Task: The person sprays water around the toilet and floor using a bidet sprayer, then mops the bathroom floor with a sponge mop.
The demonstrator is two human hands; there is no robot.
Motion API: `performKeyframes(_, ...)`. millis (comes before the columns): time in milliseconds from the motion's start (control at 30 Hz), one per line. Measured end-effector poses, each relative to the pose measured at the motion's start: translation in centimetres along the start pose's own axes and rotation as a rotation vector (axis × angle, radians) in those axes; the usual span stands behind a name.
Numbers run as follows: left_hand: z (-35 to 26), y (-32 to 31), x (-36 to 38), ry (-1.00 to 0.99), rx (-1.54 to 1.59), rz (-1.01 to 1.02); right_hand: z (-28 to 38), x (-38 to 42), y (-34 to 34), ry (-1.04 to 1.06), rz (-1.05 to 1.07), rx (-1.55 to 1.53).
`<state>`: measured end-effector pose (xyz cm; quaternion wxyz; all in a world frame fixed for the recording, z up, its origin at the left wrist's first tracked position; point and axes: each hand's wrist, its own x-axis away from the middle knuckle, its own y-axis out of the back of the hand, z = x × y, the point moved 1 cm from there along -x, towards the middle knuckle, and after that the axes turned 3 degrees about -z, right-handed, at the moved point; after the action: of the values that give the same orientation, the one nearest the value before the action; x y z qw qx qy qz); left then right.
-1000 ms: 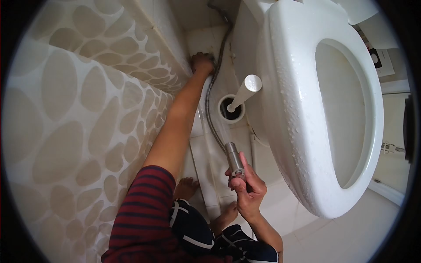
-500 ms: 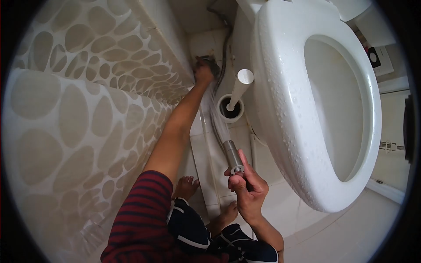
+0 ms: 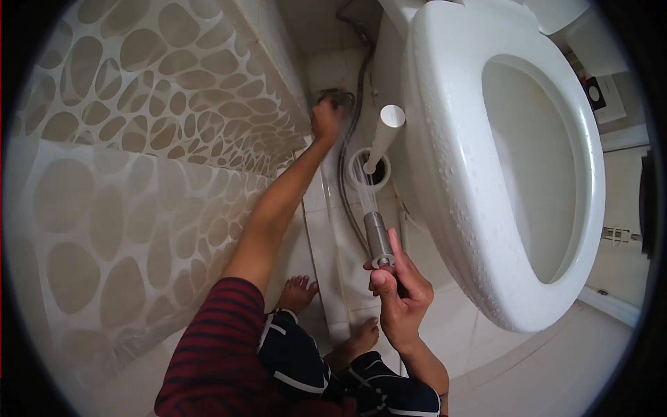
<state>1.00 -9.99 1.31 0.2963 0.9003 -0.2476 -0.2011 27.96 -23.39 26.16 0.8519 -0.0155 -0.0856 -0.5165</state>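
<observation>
My right hand (image 3: 401, 297) grips a metal spray nozzle (image 3: 379, 239) that points away from me and sprays water over the floor tiles toward the brush holder (image 3: 368, 171). Its grey hose (image 3: 349, 142) runs along the floor toward the wall behind the toilet. My left hand (image 3: 325, 117) is stretched far forward and closed around a dark scrubbing pad (image 3: 338, 99) pressed on the floor by the pebble-tiled ledge (image 3: 174, 104). The white toilet (image 3: 500, 167), seat wet with drops, stands to the right.
A white toilet brush handle (image 3: 384, 136) sticks up from the holder between the hose and the toilet base. My bare feet (image 3: 299, 292) stand on the white floor tiles (image 3: 333, 257). The pebble-tiled wall fills the left side.
My left hand has moved a little right and nearer with the pad, away from the ledge corner. My right hand has shifted slightly right with the nozzle, which still sprays.
</observation>
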Motion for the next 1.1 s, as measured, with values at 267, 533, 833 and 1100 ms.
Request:
performKeyframes(267, 1.7, 0.4, -2.7, 0.003, -0.215, 0.320, -0.2, 0.0, -1.1, 0.044, 0.069, 0.037)
performKeyframes(533, -1.0, 2.2, -4.5, -0.310, -0.302, 0.199, -0.1, 0.3, -1.7, 0.188, 0.140, 0.071)
performKeyframes(833, 7.5, -1.1, 4.4, -0.258, 0.141, 0.316, -0.2, 1.5, -0.5, 0.088, 0.105, 0.057)
performKeyframes(1100, 4.2, 2.6, 6.7, -0.345, -0.505, 0.549, -0.6, 1.4, -0.3, 0.062, 0.112, -0.003)
